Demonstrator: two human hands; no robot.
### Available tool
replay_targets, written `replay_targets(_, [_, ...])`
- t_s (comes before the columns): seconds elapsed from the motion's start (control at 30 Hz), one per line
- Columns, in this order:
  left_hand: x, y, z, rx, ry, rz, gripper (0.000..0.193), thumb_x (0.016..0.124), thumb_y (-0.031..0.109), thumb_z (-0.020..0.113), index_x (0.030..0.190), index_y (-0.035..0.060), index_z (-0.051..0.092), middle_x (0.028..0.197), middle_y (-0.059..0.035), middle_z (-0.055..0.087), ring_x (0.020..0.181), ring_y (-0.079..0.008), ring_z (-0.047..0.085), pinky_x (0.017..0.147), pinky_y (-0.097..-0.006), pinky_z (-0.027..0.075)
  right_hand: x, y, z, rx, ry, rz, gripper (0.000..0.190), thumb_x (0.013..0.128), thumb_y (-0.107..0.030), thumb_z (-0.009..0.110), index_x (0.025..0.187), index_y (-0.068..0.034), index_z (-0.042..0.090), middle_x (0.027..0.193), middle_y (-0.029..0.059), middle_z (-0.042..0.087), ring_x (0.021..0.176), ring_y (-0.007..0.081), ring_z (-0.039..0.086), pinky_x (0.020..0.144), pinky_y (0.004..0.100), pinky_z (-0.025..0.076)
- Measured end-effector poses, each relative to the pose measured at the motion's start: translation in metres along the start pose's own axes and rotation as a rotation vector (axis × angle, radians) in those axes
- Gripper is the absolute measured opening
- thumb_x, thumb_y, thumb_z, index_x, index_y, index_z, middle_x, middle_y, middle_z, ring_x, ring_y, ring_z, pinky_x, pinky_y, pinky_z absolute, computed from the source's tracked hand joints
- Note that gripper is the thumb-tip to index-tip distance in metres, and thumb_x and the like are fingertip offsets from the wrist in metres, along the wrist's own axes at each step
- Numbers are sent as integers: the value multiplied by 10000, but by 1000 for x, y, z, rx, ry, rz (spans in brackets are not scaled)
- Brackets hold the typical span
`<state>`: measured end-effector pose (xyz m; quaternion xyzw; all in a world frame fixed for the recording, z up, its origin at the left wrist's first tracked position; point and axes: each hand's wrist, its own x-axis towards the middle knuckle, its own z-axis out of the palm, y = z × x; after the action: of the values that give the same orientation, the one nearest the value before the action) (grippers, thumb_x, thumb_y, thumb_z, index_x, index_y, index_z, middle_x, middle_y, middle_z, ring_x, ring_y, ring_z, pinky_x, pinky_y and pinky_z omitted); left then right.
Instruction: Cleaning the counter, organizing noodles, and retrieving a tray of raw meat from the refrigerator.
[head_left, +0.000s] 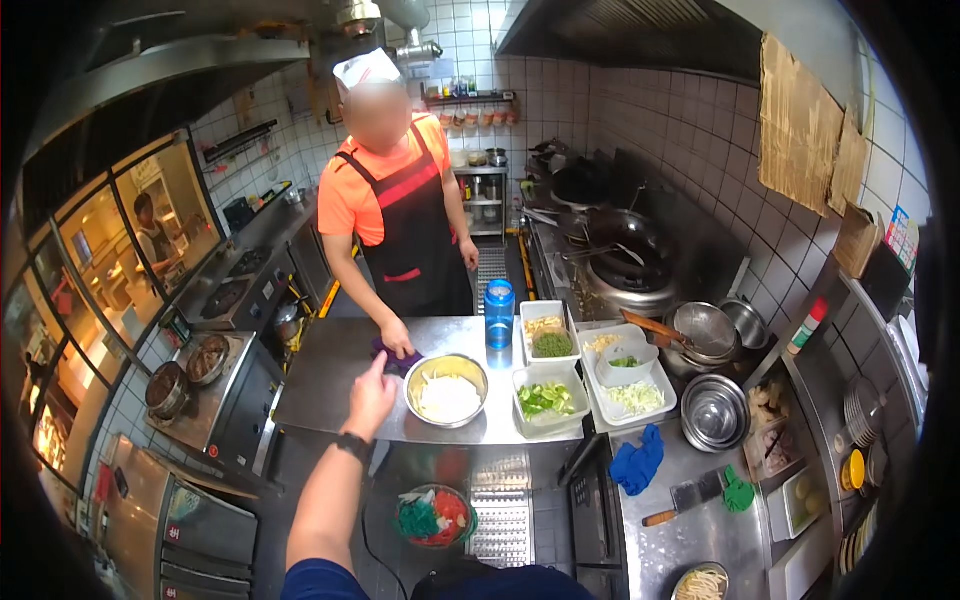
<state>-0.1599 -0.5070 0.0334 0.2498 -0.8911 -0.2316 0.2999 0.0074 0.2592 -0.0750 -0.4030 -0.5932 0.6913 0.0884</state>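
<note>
My left hand (371, 397) reaches over the front edge of the steel table (322, 375), its index finger extended and nothing seen in it. Just to its right stands a metal bowl (445, 421) of white sliced food. Beyond my fingertip, a co-worker's hand (397, 337) rests on a purple cloth (401, 358). A blue bottle (499, 313) and white plastic tubs (550, 427) of chopped green vegetables stand further right. My right hand is out of view.
A co-worker (405, 217) in an apron stands across the table. At right, a cleaver (697, 491), a blue cloth (637, 460) and stacked metal bowls (715, 412) lie on a steel counter. A basket of red and green items (435, 516) sits low before me. Woks (630, 255) stand on the range.
</note>
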Motion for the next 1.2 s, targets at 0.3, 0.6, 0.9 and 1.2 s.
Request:
replay_targets(0.3, [-116,67,31,-239,-353,337,378,900,175,621,1242,17,641,952,-225,700,814,-338,700,736,-422,563,-3,-47,67,-336,-203,-83,197,961,-219,588,780,-164,535,604,-68,412,504,59,400,458,219,329])
replay_targets(0.6, [-203,92,59,-1076,-994,-353,627,1033,238,550,1551,25,270,1439,-207,478,1066,-218,648,783,-338,613,-44,-53,298,-508,-910,-21,166,867,-35,590,1004,-21,683,679,8,616,442,64,475,379,219,332])
replay_targets(0.9, [-229,15,-11,-1170,-719,-711,419,980,24,530,1384,-9,424,1200,-125,625,972,-220,700,816,-348,622,-131,18,418,-714,-1326,-30,190,906,-88,607,1057,-20,700,722,5,648,524,44,541,449,200,365])
replay_targets(1.2, [-211,-67,15,-1080,-350,-893,386,905,-65,500,1281,-3,442,1174,-165,628,969,-268,705,686,-384,655,-107,40,398,-502,-1245,117,582,981,-168,646,1466,20,384,1258,141,644,1032,221,706,728,284,572])
